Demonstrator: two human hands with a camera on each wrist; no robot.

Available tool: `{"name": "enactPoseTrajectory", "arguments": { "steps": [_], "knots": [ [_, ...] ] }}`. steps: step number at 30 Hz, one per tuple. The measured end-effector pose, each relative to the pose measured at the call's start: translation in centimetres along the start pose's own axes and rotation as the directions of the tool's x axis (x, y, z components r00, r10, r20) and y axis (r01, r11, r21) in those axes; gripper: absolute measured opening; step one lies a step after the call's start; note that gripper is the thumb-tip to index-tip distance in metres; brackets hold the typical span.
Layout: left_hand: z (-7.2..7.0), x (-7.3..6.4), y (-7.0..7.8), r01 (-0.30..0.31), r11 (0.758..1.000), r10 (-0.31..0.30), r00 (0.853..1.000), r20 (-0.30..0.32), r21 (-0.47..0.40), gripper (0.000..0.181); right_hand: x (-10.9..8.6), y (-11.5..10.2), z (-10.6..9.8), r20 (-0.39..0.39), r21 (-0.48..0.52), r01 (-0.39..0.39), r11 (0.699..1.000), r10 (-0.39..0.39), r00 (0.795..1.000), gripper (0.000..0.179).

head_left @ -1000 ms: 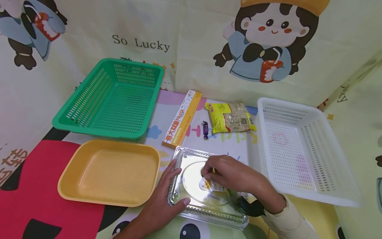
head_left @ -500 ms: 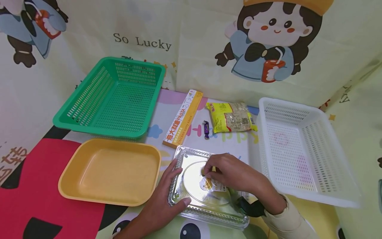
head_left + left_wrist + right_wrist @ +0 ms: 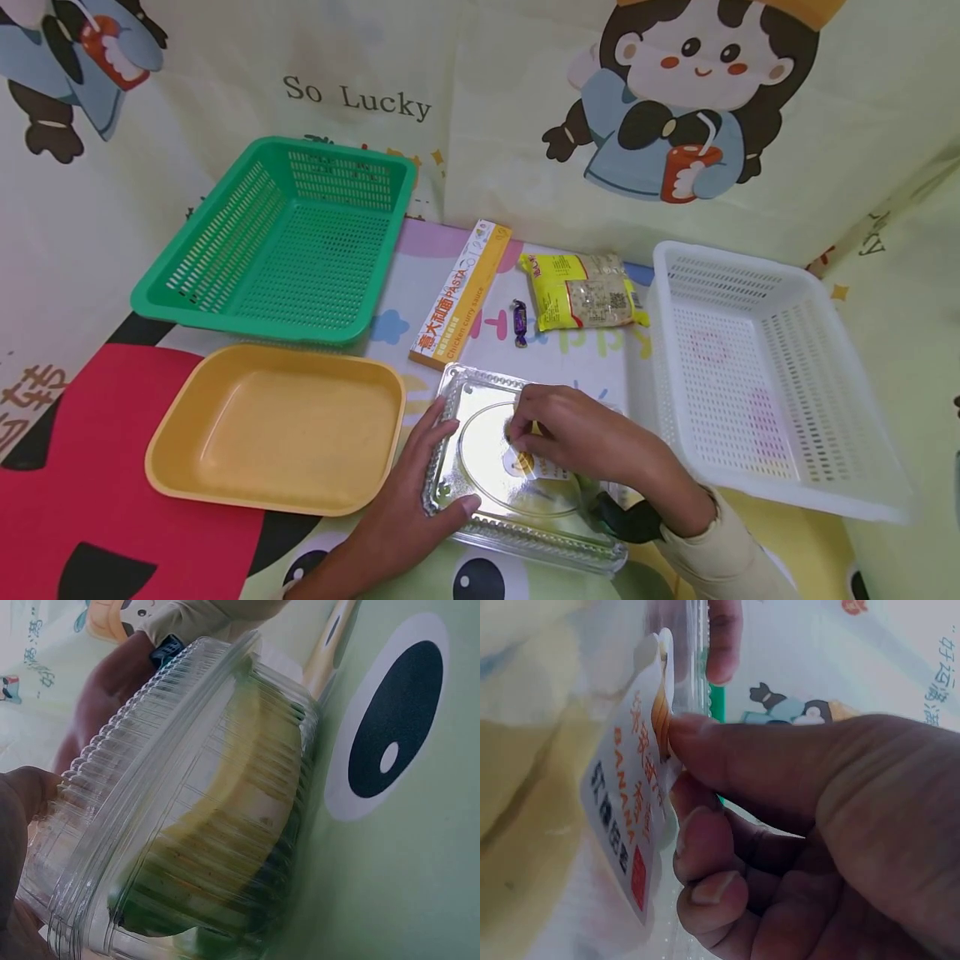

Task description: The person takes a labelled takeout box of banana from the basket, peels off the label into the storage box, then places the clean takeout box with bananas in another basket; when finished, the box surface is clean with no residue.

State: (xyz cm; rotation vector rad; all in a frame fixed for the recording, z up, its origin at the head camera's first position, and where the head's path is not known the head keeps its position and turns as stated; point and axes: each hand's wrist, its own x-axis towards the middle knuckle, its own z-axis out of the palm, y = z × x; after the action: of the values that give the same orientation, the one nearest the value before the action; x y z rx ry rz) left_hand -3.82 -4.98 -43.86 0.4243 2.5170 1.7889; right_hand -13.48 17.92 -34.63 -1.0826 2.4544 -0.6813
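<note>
A clear plastic clamshell box (image 3: 480, 542) lies in front of me, lid shut. In the left wrist view, yellow bananas (image 3: 259, 761) with green ends show through its ribbed side. My left hand (image 3: 408, 500) holds the box by its left side, thumb over the lid and fingers along the far-left edge. A white label (image 3: 622, 802) printed "BANANA" sits on the lid. My right hand (image 3: 581, 433) pinches the label's edge between thumb and forefinger; that edge looks creased and raised, while the other fingers are curled in.
At left are a green basket (image 3: 360, 325) and a yellow tray (image 3: 277, 433). A pasta box (image 3: 461, 296), a purple-wrapped candy (image 3: 520, 323) and a yellow food packet (image 3: 585, 292) lie beyond the clamshell. To the right stands a white basket (image 3: 727, 400).
The head view has shifted slightly. Both hands stay in nearly the same place on the box, the right still at the label.
</note>
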Motion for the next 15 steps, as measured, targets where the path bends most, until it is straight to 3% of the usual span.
{"name": "enactPoseTrajectory", "arguments": {
  "steps": [15],
  "knots": [
    [-0.04, 0.01, 0.07, -0.021, 0.999, 0.021, 1.000, -0.010, 0.028, 0.068, -0.61, -0.19, -0.15, -0.032, -0.022, 0.017, 1.000, -0.018, 0.999, 0.008]
  ]
}}
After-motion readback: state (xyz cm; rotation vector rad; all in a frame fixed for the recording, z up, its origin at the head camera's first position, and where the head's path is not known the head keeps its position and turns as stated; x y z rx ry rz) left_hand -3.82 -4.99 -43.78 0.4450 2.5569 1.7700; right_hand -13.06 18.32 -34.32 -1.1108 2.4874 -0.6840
